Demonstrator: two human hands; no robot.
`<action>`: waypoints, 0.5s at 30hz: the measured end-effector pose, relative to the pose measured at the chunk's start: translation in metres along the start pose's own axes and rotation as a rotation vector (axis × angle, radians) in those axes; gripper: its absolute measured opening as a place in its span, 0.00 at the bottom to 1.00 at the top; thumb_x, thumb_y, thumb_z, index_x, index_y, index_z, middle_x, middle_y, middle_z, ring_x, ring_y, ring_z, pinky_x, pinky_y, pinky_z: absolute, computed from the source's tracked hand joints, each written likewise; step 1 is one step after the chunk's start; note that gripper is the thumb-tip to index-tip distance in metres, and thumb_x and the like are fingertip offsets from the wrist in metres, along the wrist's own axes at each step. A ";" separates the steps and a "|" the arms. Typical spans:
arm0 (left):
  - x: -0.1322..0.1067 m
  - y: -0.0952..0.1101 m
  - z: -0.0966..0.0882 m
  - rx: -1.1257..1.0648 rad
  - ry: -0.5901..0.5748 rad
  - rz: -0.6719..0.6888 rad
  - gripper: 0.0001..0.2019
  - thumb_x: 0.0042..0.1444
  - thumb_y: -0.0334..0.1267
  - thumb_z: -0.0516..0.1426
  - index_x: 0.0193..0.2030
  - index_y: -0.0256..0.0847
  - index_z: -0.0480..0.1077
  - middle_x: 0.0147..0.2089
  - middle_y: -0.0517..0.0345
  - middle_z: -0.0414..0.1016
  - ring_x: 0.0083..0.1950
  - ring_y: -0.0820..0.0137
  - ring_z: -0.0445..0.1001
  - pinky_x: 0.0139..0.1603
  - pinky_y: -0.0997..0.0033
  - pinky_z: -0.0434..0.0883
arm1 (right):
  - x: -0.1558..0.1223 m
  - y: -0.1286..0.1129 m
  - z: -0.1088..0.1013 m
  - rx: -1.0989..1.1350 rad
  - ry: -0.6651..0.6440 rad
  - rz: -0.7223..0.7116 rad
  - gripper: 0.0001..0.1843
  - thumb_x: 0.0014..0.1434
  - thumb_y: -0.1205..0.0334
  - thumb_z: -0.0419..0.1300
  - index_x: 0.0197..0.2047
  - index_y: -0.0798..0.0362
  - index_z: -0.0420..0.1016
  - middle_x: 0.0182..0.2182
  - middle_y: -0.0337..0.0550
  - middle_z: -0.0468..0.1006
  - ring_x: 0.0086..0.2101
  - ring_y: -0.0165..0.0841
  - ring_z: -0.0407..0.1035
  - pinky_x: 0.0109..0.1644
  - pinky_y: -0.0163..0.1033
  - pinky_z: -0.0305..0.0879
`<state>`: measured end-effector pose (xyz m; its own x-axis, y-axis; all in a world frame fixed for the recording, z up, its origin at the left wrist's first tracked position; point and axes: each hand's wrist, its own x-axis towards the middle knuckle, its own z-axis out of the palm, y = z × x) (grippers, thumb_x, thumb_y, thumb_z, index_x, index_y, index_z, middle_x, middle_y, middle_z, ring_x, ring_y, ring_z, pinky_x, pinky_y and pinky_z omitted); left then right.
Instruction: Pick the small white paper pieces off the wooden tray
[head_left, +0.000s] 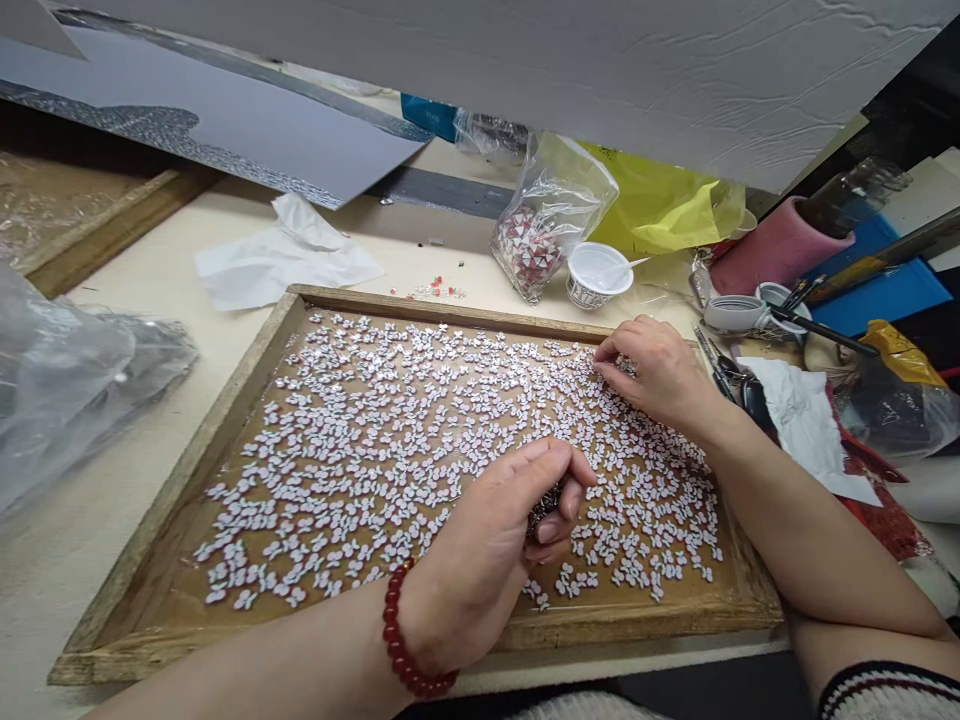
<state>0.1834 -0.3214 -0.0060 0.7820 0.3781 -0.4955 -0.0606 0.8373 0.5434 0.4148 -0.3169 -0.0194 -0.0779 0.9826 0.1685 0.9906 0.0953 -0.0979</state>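
A shallow wooden-framed tray point(187, 455) lies in front of me, its brown floor covered with several small white flower-shaped pieces point(375, 440). My left hand point(495, 545), with a red bead bracelet point(401, 640) on the wrist, hovers over the tray's near middle, fingers curled round a small cluster of dark, shiny bits. My right hand point(656, 375) rests at the tray's far right, fingertips pinched together on the white pieces there; what the pinch holds is too small to make out.
Behind the tray stand a clear bag of red-and-white pieces point(536, 240), a small white cup point(596, 273), a yellow bag point(667, 210) and crumpled white paper point(285, 255). Tools, lids and a pink cylinder point(776, 250) crowd the right. Clear plastic point(67, 380) lies at left.
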 end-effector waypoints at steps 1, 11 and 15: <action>0.000 0.000 0.000 -0.010 0.005 0.006 0.11 0.63 0.40 0.52 0.33 0.37 0.68 0.26 0.64 0.60 0.23 0.79 0.50 0.23 0.76 0.47 | 0.000 0.000 -0.002 0.011 0.004 0.002 0.05 0.59 0.64 0.57 0.33 0.53 0.73 0.32 0.44 0.76 0.37 0.38 0.67 0.45 0.44 0.60; -0.001 0.000 0.002 -0.050 0.000 0.025 0.04 0.64 0.34 0.53 0.42 0.36 0.66 0.28 0.65 0.63 0.22 0.82 0.49 0.21 0.78 0.46 | -0.006 -0.011 -0.046 0.152 0.183 -0.050 0.06 0.60 0.61 0.58 0.31 0.50 0.72 0.28 0.41 0.75 0.32 0.35 0.68 0.38 0.42 0.63; 0.000 0.001 0.001 -0.057 -0.017 0.029 0.05 0.64 0.36 0.53 0.37 0.37 0.63 0.27 0.66 0.63 0.21 0.82 0.47 0.21 0.79 0.46 | -0.020 -0.018 -0.080 0.173 0.291 -0.049 0.05 0.59 0.62 0.60 0.31 0.51 0.73 0.28 0.40 0.75 0.30 0.32 0.68 0.36 0.40 0.63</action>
<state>0.1835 -0.3212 -0.0052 0.7897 0.3963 -0.4684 -0.1180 0.8472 0.5179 0.4078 -0.3513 0.0576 -0.0651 0.8921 0.4472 0.9507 0.1915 -0.2437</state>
